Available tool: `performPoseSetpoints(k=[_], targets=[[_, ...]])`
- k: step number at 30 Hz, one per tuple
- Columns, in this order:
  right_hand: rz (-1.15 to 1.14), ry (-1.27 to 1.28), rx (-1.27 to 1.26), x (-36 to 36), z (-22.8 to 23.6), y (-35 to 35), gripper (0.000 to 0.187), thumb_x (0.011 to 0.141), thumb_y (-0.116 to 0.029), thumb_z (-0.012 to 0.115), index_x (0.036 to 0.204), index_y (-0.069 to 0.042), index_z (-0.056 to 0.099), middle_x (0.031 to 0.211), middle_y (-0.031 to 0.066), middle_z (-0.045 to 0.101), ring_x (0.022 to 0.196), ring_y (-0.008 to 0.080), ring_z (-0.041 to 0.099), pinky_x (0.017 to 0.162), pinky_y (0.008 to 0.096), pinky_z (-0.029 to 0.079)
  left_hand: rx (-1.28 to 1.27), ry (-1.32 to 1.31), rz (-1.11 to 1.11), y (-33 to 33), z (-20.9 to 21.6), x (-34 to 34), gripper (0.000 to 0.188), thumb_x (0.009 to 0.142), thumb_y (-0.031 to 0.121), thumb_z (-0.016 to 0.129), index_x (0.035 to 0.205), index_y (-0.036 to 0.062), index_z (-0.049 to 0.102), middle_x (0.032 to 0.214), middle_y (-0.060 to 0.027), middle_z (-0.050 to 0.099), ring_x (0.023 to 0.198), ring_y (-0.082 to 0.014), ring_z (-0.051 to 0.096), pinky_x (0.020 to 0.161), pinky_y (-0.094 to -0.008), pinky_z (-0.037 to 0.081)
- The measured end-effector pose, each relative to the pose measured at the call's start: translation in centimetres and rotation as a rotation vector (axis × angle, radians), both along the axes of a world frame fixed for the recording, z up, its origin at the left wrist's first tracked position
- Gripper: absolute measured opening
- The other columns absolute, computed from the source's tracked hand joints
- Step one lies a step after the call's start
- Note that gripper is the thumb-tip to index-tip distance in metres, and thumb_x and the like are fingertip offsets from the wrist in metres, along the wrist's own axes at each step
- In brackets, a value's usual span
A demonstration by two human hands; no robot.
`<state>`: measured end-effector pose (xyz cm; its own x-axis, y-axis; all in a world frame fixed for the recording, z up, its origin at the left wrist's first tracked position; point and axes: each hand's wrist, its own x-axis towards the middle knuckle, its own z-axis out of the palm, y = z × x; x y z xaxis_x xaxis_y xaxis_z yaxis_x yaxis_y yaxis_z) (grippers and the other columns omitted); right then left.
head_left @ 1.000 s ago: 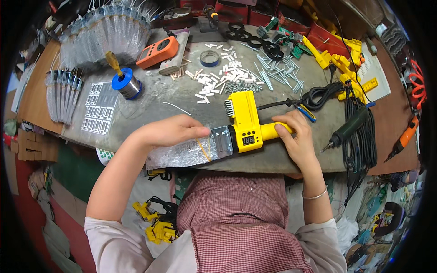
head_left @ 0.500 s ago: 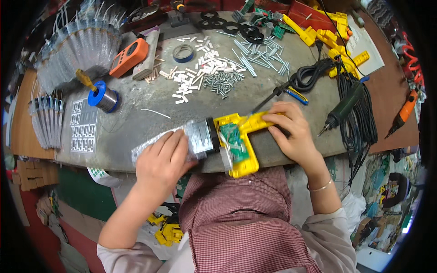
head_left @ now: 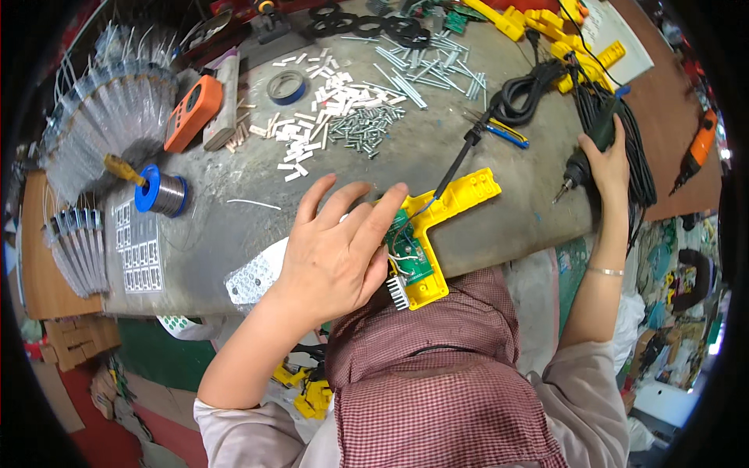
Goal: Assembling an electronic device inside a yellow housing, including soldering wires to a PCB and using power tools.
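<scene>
An open yellow plastic housing half [head_left: 468, 195] with a handle lies at the table's front edge. Inside it sit a green circuit board [head_left: 416, 265], thin wires and a finned metal heat sink [head_left: 398, 294]. A black cable [head_left: 452, 171] runs into the handle. My left hand [head_left: 331, 253] lies over the housing's left side, fingers spread, hiding most of the part joined there; a bubble-wrapped end [head_left: 253, 281] shows beyond it. At the right, my right hand [head_left: 610, 168] is closed round a dark green electric screwdriver [head_left: 577, 166], its bit pointing toward the lower left.
Short screws [head_left: 363, 129], long screws [head_left: 413, 86] and white sleeve pieces [head_left: 343, 97] lie in piles behind the housing. A solder spool [head_left: 168, 193], tape roll [head_left: 286, 87] and orange meter [head_left: 193, 113] stand left. Coiled black cable [head_left: 519, 101] and blue-yellow pliers [head_left: 507, 134] lie right.
My right hand has let go of the yellow handle and moved right onto the screwdriver. My left hand has shifted right toward the circuit board, its fingers spreading. The whole view has shifted slightly.
</scene>
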<state>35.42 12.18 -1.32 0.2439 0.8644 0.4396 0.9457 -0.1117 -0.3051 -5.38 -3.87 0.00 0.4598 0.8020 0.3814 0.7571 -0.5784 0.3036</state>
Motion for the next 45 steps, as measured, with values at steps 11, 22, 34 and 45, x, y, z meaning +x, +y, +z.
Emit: performPoseSetpoints(k=[11, 22, 34, 45], targets=[[1.011, 1.51, -0.001, -11.4, 9.5, -8.8, 0.069, 0.086, -0.022, 0.063, 0.144, 0.002, 0.033, 0.098, 0.008, 0.046, 0.088, 0.0178, 0.048, 0.088, 0.0354, 0.041, -0.088, -0.252, 0.053, 0.3, -0.7, 0.0, 0.064, 0.066, 0.001, 0.057, 0.129, -0.0004, 0.047, 0.094, -0.0145, 0.061, 0.086, -0.0325, 0.056, 0.081, -0.0423, 0.046], [1.382, 1.636, -0.346, -19.1, 9.9, -10.2, 0.092, 0.075, -0.059, 0.064, 0.143, -0.009, 0.026, 0.093, 0.0084, 0.048, 0.088, 0.0216, 0.047, 0.089, 0.047, 0.037, -0.05, -0.299, 0.047, 0.1, -1.2, 0.0, 0.059, 0.069, 0.004, 0.06, 0.127, 0.0017, 0.048, 0.091, -0.013, 0.061, 0.084, -0.0316, 0.057, 0.078, -0.0401, 0.048], [1.202, 1.485, -0.109, -22.0, 7.6, -12.5, 0.077, 0.08, -0.072, 0.054, 0.108, -0.001, 0.047, 0.07, 0.0009, 0.045, 0.062, 0.0147, 0.049, 0.067, 0.0324, 0.042, -0.053, -0.334, 0.057, 0.2, -1.3, 0.0, 0.058, 0.07, 0.005, 0.061, 0.126, 0.0024, 0.048, 0.092, -0.0141, 0.061, 0.087, -0.0329, 0.057, 0.08, -0.0418, 0.048], [1.22, 1.411, -0.122, -22.5, 7.5, -12.6, 0.071, 0.082, -0.069, 0.053, 0.106, -0.002, 0.047, 0.071, 0.0016, 0.046, 0.062, 0.0143, 0.05, 0.065, 0.0314, 0.044, -0.047, -0.367, 0.048, 0.2, -1.5, 0.0, 0.056, 0.071, 0.007, 0.062, 0.124, 0.0023, 0.048, 0.089, -0.014, 0.057, 0.086, -0.0335, 0.056, 0.078, -0.0428, 0.047]])
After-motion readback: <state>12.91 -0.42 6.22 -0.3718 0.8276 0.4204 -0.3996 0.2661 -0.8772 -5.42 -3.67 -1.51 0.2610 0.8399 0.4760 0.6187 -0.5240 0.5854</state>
